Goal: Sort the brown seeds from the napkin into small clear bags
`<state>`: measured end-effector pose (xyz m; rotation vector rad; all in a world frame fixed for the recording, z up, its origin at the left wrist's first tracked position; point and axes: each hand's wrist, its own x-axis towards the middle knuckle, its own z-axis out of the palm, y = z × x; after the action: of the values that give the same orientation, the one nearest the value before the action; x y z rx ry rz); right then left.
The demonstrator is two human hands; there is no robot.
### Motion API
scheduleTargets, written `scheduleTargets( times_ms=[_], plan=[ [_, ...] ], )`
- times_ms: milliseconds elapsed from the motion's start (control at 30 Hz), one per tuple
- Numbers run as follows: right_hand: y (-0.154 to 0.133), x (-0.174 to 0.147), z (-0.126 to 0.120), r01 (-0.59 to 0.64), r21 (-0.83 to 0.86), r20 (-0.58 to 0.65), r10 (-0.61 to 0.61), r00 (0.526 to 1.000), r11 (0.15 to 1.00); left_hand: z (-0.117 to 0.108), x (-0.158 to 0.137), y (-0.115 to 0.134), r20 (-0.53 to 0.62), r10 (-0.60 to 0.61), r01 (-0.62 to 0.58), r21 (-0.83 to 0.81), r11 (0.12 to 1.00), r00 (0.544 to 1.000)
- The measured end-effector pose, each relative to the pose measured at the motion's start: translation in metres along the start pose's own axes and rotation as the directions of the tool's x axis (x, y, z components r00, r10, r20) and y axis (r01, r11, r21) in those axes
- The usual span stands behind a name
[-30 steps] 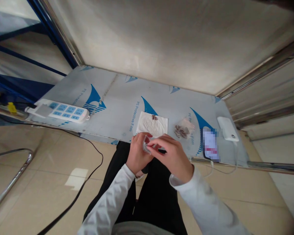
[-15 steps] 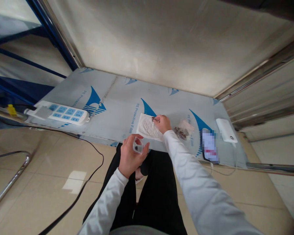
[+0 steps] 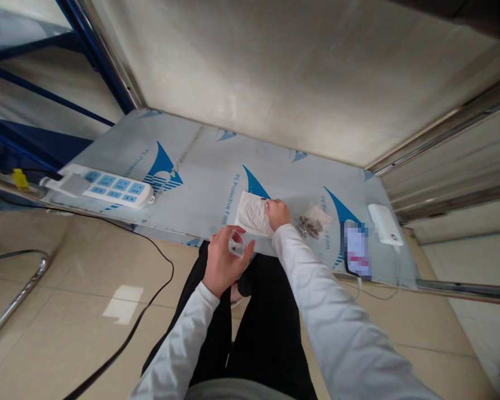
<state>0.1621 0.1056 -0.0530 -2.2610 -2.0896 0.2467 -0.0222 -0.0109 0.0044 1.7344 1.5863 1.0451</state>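
Observation:
My left hand (image 3: pixel 224 260) curls round a small clear plastic cup (image 3: pixel 237 243) at the table's front edge, its mouth facing up toward me. Something small and dark shows inside the cup. My right hand (image 3: pixel 278 213) is closed in a pinch over the right side of a white crumpled tissue-like sheet (image 3: pixel 252 214). A small dark bit shows at its fingertips, too small to name. Just right of that hand, a clear plastic bag (image 3: pixel 321 215) lies with a heap of small dark metallic pieces (image 3: pixel 308 226) at its mouth.
The table (image 3: pixel 200 183) wears printed protective film. A white power strip (image 3: pixel 116 188) lies at left, its black cable (image 3: pixel 150 303) trailing over the floor. At right are a phone (image 3: pixel 356 250) and a white power bank (image 3: pixel 385 224) with cords. A pale panel (image 3: pixel 250 83) rises behind.
The view has shifted slightly. My right hand stays over the white sheet, turned a little so its fingertips show less. My left hand still holds the cup, tipped slightly differently.

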Motion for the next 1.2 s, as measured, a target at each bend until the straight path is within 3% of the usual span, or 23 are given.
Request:
scheduleTargets(
  times_ms=[233, 333, 400, 433, 500, 600, 767, 1033, 1200],
  plan=[
    [0.002, 0.001, -0.011, 0.015, 0.107, -0.073, -0.007, 0.997, 0.994, 0.0, -0.002, -0.006, 0.003, 0.012, -0.012, 0.0, 1.0, 1.0],
    [-0.005, -0.022, -0.028, 0.052, 0.223, -0.158, -0.016, 0.987, 0.974, 0.003, -0.002, -0.006, 0.008, 0.016, -0.016, 0.005, 1.0, 1.0],
    [-0.015, -0.053, -0.045, 0.142, 0.437, -0.255, -0.029, 0.966, 0.888, 0.006, -0.001, -0.004, 0.006, 0.024, -0.024, 0.011, 1.0, 1.0],
    [-0.021, -0.07, -0.055, 0.211, 0.578, -0.296, -0.038, 0.954, 0.788, 0.007, -0.001, -0.003, 0.003, 0.033, -0.033, 0.009, 0.999, 0.999],
    [-0.033, -0.104, -0.075, 0.278, 0.709, -0.248, -0.14, 0.959, 0.648, 0.01, 0.0, 0.001, -0.001, 0.059, -0.059, -0.014, 0.998, 0.998],
    [-0.046, -0.135, -0.099, 0.313, 0.677, -0.151, -0.291, 0.945, 0.666, 0.013, -0.001, 0.007, 0.022, 0.113, -0.111, -0.058, 0.992, 0.993],
    [-0.051, -0.138, -0.112, 0.403, 0.472, -0.047, -0.434, 0.9, 0.784, 0.016, -0.007, 0.015, 0.053, 0.159, -0.153, -0.091, 0.984, 0.986],
    [-0.055, -0.138, -0.119, 0.433, 0.425, -0.01, -0.474, 0.881, 0.795, 0.012, -0.009, 0.021, 0.015, 0.178, -0.176, -0.076, 0.981, 0.984],
    [-0.051, -0.139, -0.115, 0.466, 0.454, -0.082, -0.486, 0.87, 0.759, 0.011, -0.01, 0.022, 0.006, 0.182, -0.18, -0.103, 0.978, 0.983]
  ],
)
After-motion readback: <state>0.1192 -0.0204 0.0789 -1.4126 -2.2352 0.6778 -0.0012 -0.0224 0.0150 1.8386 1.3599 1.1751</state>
